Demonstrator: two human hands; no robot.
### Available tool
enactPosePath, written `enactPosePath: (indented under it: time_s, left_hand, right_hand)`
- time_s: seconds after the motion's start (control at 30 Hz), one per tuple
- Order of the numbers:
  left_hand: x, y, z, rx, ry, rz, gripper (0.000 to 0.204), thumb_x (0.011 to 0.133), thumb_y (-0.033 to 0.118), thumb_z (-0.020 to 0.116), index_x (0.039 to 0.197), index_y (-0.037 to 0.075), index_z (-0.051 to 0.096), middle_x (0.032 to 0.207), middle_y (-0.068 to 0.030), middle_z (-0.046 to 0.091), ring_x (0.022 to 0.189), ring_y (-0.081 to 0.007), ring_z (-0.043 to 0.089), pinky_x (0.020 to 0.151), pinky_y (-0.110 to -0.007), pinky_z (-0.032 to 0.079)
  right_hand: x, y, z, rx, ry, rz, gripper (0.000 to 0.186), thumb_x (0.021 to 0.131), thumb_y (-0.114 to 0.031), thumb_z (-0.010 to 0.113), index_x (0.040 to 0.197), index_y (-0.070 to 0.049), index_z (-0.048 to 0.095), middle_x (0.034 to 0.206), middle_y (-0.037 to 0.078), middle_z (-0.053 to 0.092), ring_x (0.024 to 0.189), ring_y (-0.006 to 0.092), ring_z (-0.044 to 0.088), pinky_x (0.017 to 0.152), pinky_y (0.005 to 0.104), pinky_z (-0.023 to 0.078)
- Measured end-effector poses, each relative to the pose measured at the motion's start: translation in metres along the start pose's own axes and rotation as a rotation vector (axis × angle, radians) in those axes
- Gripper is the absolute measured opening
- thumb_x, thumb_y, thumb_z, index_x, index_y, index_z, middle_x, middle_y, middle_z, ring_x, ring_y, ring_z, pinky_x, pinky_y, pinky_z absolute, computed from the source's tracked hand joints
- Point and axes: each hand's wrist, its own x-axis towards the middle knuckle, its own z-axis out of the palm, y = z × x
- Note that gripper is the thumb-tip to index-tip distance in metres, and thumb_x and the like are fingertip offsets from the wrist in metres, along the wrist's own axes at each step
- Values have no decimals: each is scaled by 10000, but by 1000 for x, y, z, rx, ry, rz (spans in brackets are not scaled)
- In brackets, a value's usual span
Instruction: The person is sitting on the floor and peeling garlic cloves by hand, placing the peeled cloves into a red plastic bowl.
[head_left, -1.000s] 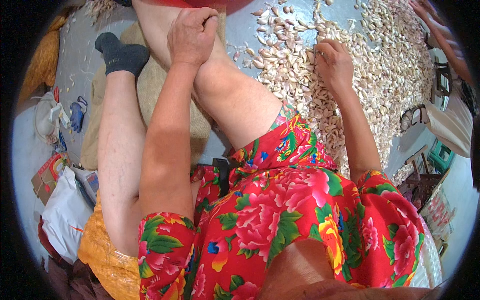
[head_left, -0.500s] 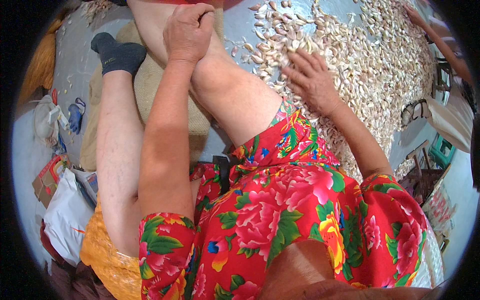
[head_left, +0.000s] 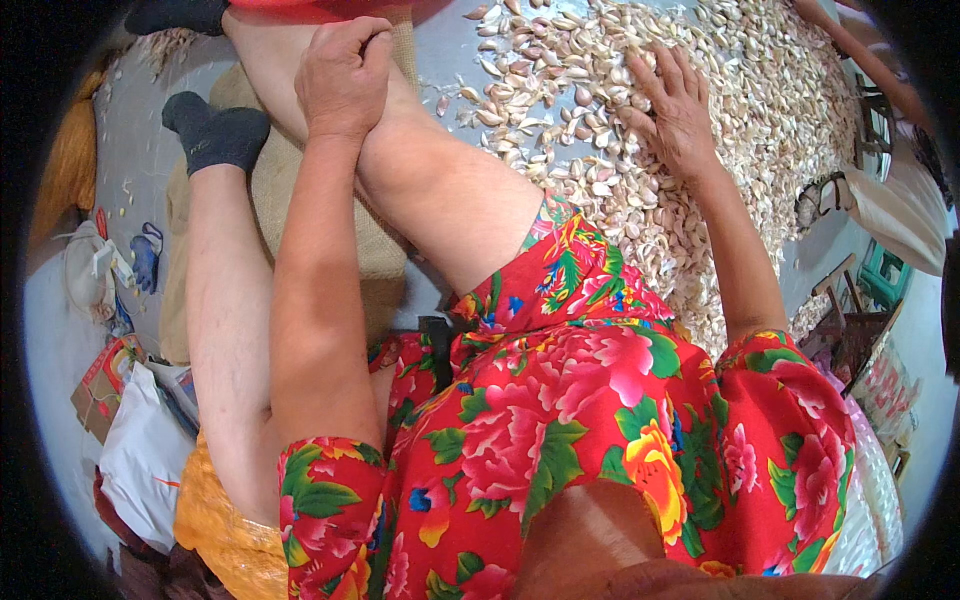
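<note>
My left hand (head_left: 345,80) is closed in a fist and rests on my bent right leg (head_left: 440,165), just past the knee. Its fingers are curled under, so whatever they may hold is hidden. Off to the right, my right hand (head_left: 672,115) lies palm down with its fingers spread on a wide layer of loose garlic cloves (head_left: 780,130). Cloves lie all around that hand, and nothing is gripped in it. The layer thins out toward my leg, where grey floor shows between single cloves.
Burlap (head_left: 285,195) lies under my legs, and a red item (head_left: 300,10) sits at the far edge. Another person's arm (head_left: 890,80) reaches in at the far right, above a green stool (head_left: 882,275). At left are a blue glove (head_left: 147,260) and a white bag (head_left: 148,450).
My right hand has slid away from my leg, to the right and farther over the cloves. The left fist stays on the leg, while the whole view has shifted slightly.
</note>
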Motion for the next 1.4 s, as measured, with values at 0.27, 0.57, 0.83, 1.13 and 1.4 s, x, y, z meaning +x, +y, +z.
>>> enactPosePath:
  time_s: [0.27,0.57,0.83,1.13,1.4]
  left_hand:
    - [4,2,2,15,-22,3,161,883,275,688,991,181,762,943,-66,712,893,-249,681,783,-356,530]
    - [3,-2,2,-9,-21,-47,148,848,300,677,932,217,767,920,-71,713,911,-293,668,800,-417,531]
    - [4,-3,1,-17,-24,-26,154,844,298,681,939,214,768,926,-73,716,907,-299,668,800,-415,528]
    - [3,-1,-3,13,-54,2,179,900,260,660,991,140,757,921,-79,715,914,-262,673,825,-368,514]
    - [4,1,-1,34,-37,16,170,898,254,666,980,135,755,920,-80,712,908,-254,670,809,-365,515]
  right_hand:
    - [21,35,28,10,120,69,666,936,-588,572,1515,-291,430,1591,126,332,1472,370,272,1174,579,204]
    - [59,10,13,119,9,250,682,941,-494,608,1525,-200,416,1582,244,290,1435,474,269,1183,568,220]
    - [59,14,11,218,13,238,741,915,-479,659,1560,-267,363,1601,231,272,1448,455,264,1189,553,213]
    - [-9,-29,0,266,129,101,533,816,-198,775,1323,-208,611,1444,112,509,1308,372,492,1059,481,424]
    - [-20,-90,13,314,27,194,719,828,-391,763,1469,-232,478,1566,196,317,1453,460,266,1174,609,212]
